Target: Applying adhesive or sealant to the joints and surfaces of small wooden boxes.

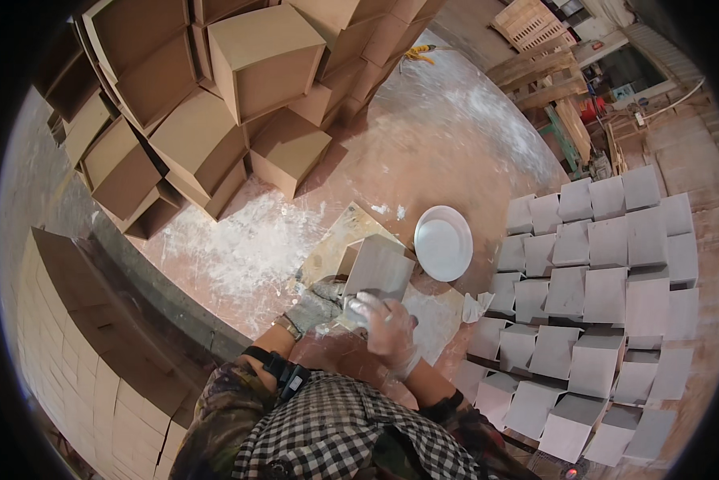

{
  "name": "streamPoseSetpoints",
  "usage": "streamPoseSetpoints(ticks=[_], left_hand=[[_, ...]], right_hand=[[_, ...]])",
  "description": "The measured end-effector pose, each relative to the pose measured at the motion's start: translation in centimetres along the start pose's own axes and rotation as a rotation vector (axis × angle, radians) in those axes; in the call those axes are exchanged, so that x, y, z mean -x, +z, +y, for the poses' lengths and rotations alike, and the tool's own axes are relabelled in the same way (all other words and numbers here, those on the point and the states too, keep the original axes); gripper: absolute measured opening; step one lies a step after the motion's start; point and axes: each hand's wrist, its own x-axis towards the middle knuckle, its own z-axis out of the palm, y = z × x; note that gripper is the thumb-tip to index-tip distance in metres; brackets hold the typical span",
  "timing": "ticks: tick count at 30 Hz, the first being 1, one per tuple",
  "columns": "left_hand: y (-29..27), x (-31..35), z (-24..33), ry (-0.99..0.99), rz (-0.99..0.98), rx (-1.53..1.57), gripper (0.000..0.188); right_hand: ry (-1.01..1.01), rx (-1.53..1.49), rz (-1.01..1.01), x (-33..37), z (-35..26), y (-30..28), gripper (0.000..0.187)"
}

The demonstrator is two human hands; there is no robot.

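Note:
A small fibreboard box (382, 268), its upper face coated grey-white, rests on a stained board (350, 221) in front of me. My left hand (319, 304), in a greyish glove, grips the box at its near left corner. Over the box's near edge is my right hand (386, 330), in a white-smeared glove, with its fingers closed. A brownish end shows beside that hand, but what it holds is mostly hidden. To the right of the box stands a round white basin (443, 244) with white liquid in it.
Bare brown boxes (267, 60) are piled high at the far left. Rows of grey-white coated boxes (565, 292) cover the right side. More brown boxes (87, 376) form a stack at the near left. Wooden pallets (539, 76) lie at the far right.

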Motion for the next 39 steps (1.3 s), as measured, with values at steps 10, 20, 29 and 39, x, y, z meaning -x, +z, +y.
streamPoseSetpoints(ticks=[10,20,29,39], left_hand=[[0.2,-0.3,-0.2,0.070,-0.083,0.157,0.039],[0.9,-0.9,0.1,0.145,-0.061,0.023,0.032],[0.0,0.4,-2.7,-0.192,-0.104,0.634,0.039],[0.1,-1.4,1.0,-0.072,-0.139,0.307,0.031]], right_hand=[[0.182,0.230,0.029,-7.5,-0.5,-0.3,0.044],[0.245,0.050,0.188,-10.8,1.5,-0.2,0.049],[-0.064,-0.071,-0.002,-2.2,-3.7,1.1,0.038],[0.836,-0.938,0.671,8.4,1.0,-5.2,0.027]])
